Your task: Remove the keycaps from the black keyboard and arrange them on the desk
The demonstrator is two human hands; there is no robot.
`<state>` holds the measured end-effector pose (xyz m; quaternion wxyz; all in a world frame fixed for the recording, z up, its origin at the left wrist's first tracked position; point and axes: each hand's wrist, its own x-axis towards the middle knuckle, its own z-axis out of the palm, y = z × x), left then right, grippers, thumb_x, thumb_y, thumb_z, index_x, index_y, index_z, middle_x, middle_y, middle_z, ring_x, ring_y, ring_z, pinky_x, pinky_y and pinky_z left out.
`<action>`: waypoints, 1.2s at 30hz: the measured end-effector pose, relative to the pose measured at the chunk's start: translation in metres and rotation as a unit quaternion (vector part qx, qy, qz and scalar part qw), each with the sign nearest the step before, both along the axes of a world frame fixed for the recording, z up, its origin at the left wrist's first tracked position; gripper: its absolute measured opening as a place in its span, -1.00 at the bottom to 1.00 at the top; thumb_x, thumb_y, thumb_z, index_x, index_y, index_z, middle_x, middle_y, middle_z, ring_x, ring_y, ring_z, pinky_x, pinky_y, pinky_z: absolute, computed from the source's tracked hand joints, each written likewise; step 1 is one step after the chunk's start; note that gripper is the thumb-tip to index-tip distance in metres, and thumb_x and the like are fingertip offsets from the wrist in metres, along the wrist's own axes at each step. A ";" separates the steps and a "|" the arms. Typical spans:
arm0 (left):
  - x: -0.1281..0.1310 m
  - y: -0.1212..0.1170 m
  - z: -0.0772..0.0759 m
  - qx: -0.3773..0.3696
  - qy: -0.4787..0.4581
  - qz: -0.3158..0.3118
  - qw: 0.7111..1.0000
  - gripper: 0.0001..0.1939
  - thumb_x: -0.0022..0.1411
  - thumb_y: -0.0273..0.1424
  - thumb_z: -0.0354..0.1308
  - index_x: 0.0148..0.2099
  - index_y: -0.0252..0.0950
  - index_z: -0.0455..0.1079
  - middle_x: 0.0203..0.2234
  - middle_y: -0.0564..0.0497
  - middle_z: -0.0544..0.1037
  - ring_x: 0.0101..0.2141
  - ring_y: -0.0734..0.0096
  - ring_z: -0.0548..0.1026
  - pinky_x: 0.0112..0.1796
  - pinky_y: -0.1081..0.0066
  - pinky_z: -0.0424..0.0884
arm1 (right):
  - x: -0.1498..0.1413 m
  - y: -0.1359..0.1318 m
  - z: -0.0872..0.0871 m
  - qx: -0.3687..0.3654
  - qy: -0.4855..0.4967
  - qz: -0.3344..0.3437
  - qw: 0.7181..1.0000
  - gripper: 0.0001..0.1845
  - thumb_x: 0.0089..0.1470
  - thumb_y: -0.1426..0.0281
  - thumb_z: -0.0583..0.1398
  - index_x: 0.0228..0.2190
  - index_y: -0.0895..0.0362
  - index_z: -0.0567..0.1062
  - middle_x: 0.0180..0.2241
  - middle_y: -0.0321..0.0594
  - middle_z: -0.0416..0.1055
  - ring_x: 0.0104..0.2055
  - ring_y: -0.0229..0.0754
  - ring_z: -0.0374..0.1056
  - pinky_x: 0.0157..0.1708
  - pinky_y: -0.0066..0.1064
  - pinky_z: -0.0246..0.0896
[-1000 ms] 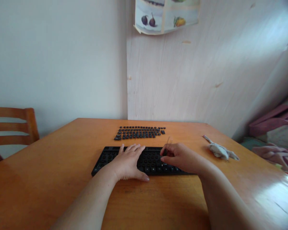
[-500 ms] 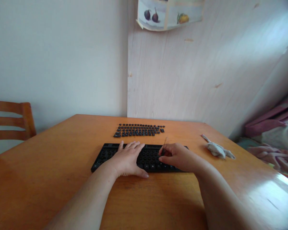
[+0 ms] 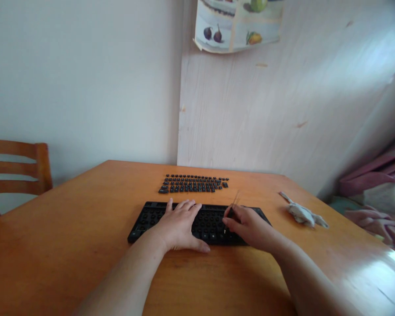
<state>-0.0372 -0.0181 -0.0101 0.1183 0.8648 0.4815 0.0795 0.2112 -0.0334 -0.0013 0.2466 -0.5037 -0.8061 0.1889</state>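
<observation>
A black keyboard (image 3: pixel 207 221) with most of its keycaps off lies on the table before me. Several keycaps remain along its front row. Across its left half my left hand (image 3: pixel 181 226) is spread flat, fingertips at the back edge and thumb at the front edge. Over the keyboard's right part, my right hand (image 3: pixel 245 224) pinches a wire keycap puller (image 3: pixel 236 201), its thin wires pointing up and its dark handle between the fingers. What lies right under those fingertips is hard to make out. Behind the keyboard, removed keycaps (image 3: pixel 192 184) lie in rows.
The wooden table (image 3: pixel 69 237) reaches to the wall. A crumpled grey cloth (image 3: pixel 304 213) lies to the right. A wooden chair (image 3: pixel 18 169) stands at the left, and pinkish fabric (image 3: pixel 378 219) is piled beyond the table's right edge.
My right hand has tilted, and the puller's wires now lean further right. The left hand stays on the keyboard. The whole view has shifted slightly.
</observation>
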 end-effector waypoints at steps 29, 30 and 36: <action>0.001 0.000 0.001 -0.013 0.002 0.027 1.000 0.24 -0.25 0.35 0.08 0.37 -0.24 0.00 0.35 -0.20 0.01 0.31 -0.20 -0.06 0.21 -0.24 -0.35 | 0.010 0.010 -0.017 -0.104 0.182 0.005 0.978 -0.77 0.21 0.21 0.11 -0.31 0.13 0.35 -0.50 -0.29 0.39 -0.51 -0.31 0.27 -0.56 -0.50 0.17; 0.000 0.000 0.001 -0.015 0.000 0.027 1.000 0.23 -0.24 0.34 0.09 0.37 -0.23 0.01 0.35 -0.20 0.01 0.31 -0.18 -0.06 0.21 -0.23 -0.36 | 0.009 0.010 -0.017 -0.106 0.186 0.006 0.977 -0.76 0.21 0.20 0.11 -0.31 0.13 0.35 -0.49 -0.29 0.40 -0.50 -0.31 0.28 -0.55 -0.50 0.17; -0.001 0.002 -0.004 -0.002 -0.020 0.020 1.000 0.20 -0.25 0.32 0.13 0.35 -0.21 0.05 0.33 -0.21 0.07 0.30 -0.14 -0.02 0.23 -0.18 -0.41 | 0.014 0.010 -0.014 -0.125 0.245 0.020 0.961 -0.67 0.18 0.11 0.13 -0.33 0.15 0.35 -0.46 -0.26 0.42 -0.51 -0.33 0.26 -0.56 -0.49 0.16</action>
